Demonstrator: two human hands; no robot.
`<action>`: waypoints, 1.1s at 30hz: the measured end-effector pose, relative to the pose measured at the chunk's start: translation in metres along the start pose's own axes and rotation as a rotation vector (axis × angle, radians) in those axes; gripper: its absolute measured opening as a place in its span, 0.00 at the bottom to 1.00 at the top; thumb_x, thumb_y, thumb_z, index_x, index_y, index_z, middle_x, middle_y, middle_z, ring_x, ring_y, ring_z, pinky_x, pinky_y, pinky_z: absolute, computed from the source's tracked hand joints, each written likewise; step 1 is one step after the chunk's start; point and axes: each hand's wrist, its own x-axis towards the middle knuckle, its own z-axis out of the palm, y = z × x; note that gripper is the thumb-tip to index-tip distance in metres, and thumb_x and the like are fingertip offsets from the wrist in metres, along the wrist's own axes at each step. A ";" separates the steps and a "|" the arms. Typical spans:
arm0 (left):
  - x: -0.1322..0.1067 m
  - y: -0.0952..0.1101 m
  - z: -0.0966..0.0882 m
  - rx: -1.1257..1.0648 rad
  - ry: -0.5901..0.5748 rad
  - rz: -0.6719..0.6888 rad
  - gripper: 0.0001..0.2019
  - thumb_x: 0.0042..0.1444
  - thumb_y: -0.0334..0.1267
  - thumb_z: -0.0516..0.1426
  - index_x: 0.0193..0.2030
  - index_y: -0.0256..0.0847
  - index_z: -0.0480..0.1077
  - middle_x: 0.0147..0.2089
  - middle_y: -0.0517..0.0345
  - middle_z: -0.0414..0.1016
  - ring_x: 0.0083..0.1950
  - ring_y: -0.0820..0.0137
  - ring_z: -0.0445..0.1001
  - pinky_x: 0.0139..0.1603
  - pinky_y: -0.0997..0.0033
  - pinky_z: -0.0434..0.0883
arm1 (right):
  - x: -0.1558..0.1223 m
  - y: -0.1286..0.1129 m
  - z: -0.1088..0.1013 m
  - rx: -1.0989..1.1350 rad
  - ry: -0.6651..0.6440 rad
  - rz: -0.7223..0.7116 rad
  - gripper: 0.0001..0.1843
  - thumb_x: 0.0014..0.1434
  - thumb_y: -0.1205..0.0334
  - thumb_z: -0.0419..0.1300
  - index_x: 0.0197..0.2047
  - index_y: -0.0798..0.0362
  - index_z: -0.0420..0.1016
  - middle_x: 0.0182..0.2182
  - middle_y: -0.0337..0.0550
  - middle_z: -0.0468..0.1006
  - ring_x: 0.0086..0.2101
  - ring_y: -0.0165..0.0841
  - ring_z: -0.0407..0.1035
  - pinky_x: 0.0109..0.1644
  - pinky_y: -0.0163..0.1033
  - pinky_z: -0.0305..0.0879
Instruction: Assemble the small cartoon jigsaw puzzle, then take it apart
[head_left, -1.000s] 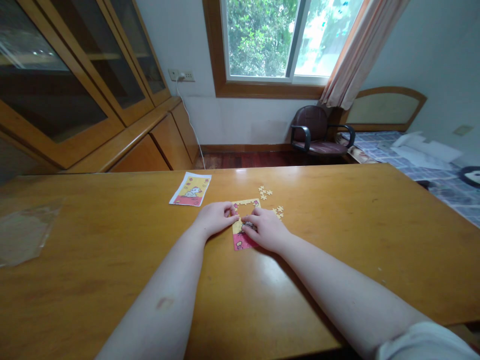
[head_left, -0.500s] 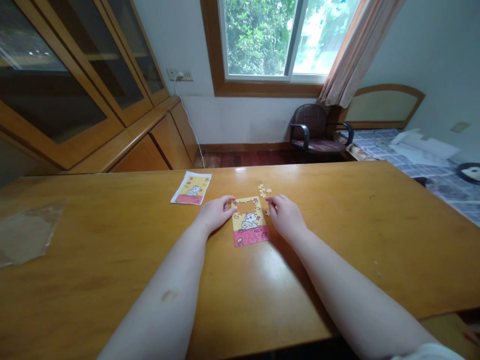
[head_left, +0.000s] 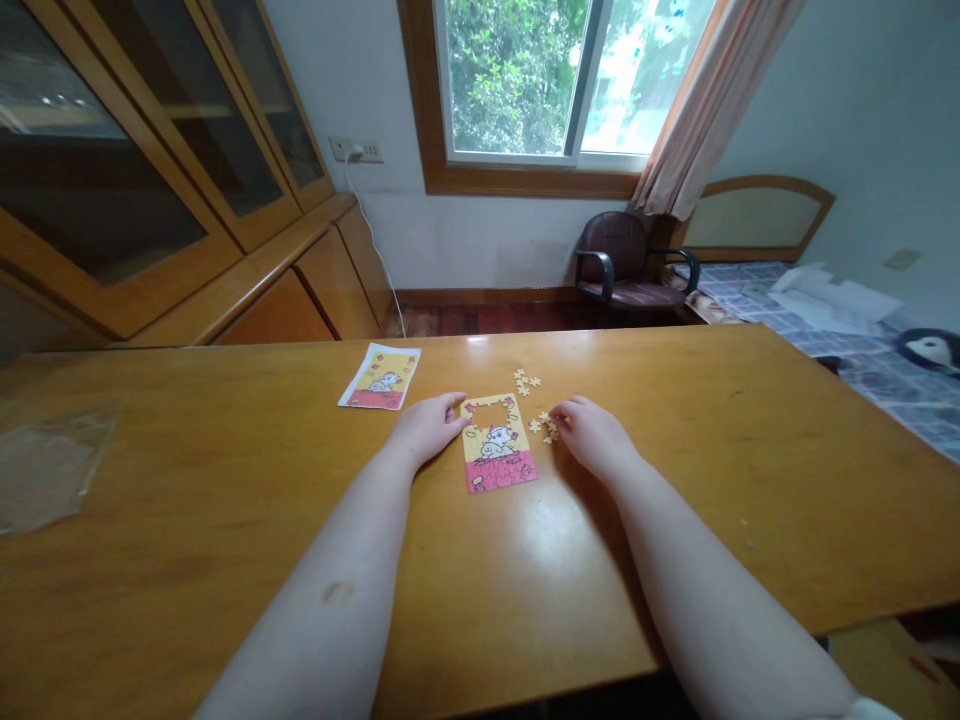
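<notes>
A jigsaw puzzle with a white cartoon animal on yellow and pink lies flat on the table, a gap in its upper part. My left hand rests at its upper left edge, thumb and fingers apart and touching the border. To the right of the puzzle, my right hand has its thumb and fingers closed together over a small cluster of loose puzzle pieces; the fingertips partly hide the piece there. Several more puzzle pieces lie just beyond the puzzle's upper right corner.
A printed picture sheet with the same design lies left of the puzzle. Clear plastic film is at the far left of the wooden table. Beyond stand a cabinet, an office chair and a bed.
My right hand has moved right, from the puzzle's right edge to the loose pieces, uncovering more of them. My left hand stays at the puzzle's left edge.
</notes>
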 end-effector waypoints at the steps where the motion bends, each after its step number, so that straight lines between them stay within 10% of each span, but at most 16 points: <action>1: 0.000 0.000 0.000 -0.001 -0.001 0.002 0.24 0.55 0.50 0.54 0.57 0.47 0.68 0.35 0.60 0.76 0.38 0.67 0.74 0.32 0.71 0.62 | 0.001 -0.002 0.001 -0.008 0.002 -0.028 0.12 0.63 0.63 0.51 0.42 0.49 0.77 0.42 0.44 0.76 0.41 0.33 0.70 0.42 0.34 0.60; 33: -0.001 0.002 -0.001 0.025 -0.023 -0.007 0.25 0.55 0.52 0.54 0.57 0.46 0.69 0.37 0.58 0.78 0.39 0.65 0.74 0.34 0.71 0.64 | -0.007 -0.011 -0.008 -0.028 -0.228 0.055 0.10 0.57 0.56 0.58 0.28 0.52 0.74 0.32 0.45 0.76 0.31 0.33 0.68 0.32 0.35 0.55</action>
